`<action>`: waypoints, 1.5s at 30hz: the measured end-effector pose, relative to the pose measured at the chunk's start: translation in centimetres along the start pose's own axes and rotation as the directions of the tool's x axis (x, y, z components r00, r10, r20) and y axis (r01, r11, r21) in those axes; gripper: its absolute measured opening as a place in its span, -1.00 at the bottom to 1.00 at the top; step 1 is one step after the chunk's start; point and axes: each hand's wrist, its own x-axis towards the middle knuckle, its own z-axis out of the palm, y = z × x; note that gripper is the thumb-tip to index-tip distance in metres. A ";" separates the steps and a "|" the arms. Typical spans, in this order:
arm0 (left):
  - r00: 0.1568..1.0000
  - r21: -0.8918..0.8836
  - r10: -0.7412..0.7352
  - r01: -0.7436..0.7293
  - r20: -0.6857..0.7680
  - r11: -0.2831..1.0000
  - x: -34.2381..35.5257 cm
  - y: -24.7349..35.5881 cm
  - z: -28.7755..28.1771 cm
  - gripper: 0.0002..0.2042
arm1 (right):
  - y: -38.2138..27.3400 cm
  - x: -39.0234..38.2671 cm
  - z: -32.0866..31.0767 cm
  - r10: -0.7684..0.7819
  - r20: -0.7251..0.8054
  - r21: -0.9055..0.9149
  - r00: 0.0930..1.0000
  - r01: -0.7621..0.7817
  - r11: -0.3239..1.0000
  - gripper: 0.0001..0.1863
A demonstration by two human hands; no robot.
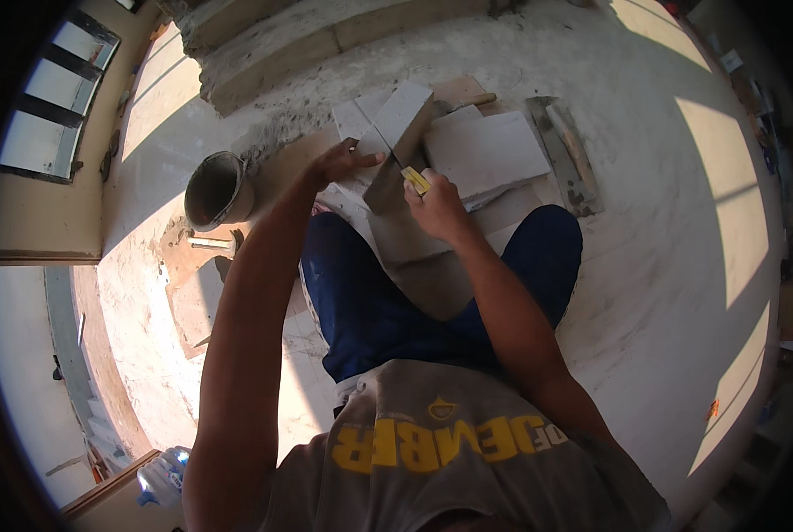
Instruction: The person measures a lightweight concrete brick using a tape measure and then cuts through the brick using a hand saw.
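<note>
My right hand (438, 207) grips the yellow handle of a hand saw (416, 181). Its long thin blade points away and to the left, along the top of a pale lightweight concrete block (403, 113). My left hand (348, 164) lies on the left part of the pale block surface, fingers stretched out, close beside the blade. Whether the blade sits in a cut or only on the surface cannot be told. Another pale block (490, 152) lies just to the right, on top of other flat pieces.
Left of my arm stands a cement-stained bucket (215, 191). A cement-smeared board with a wooden bar (572, 146) lies at right. Rough concrete steps (299, 53) rise at the far side. A plastic bottle (161, 477) is at lower left. Sunlit patches cross the dusty floor (663, 257).
</note>
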 end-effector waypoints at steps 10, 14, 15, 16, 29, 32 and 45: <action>0.956 -0.295 0.090 -0.175 -0.279 0.939 2.6 -2.3 1.1 -0.18 | 0.6 -0.7 0.0 0.062 -0.012 0.010 0.998 -0.061 0.998 -0.61; 0.973 0.293 0.108 -0.045 -0.203 0.955 0.6 -1.2 4.5 0.14 | -0.2 -0.6 0.3 0.054 0.010 0.011 0.998 -0.054 0.998 -0.61; 0.976 0.270 0.072 -0.014 -0.207 0.963 -0.2 1.2 5.5 0.11 | 0.7 -0.7 0.0 0.057 -0.007 -0.015 0.998 -0.057 0.998 -0.61; 0.976 0.252 0.026 0.029 -0.215 0.967 -1.2 3.2 6.2 0.09 | 1.1 -1.1 -0.3 0.054 -0.016 -0.032 0.998 -0.055 0.998 -0.61; 0.911 0.321 -0.100 0.241 -0.400 0.916 -2.7 5.4 5.8 -0.22 | -4.3 -14.8 -7.3 0.219 0.104 0.130 0.970 -0.232 0.964 -0.69; 0.917 0.319 -0.090 0.225 -0.388 0.920 -2.0 6.3 6.7 -0.22 | 0.6 -5.1 -1.8 0.078 0.043 -0.007 0.996 -0.078 0.997 -0.64; 0.914 0.334 -0.115 0.257 -0.389 0.907 -2.9 5.9 5.6 -0.25 | -3.8 -14.0 -8.4 0.237 0.160 0.139 0.958 -0.260 0.956 -0.72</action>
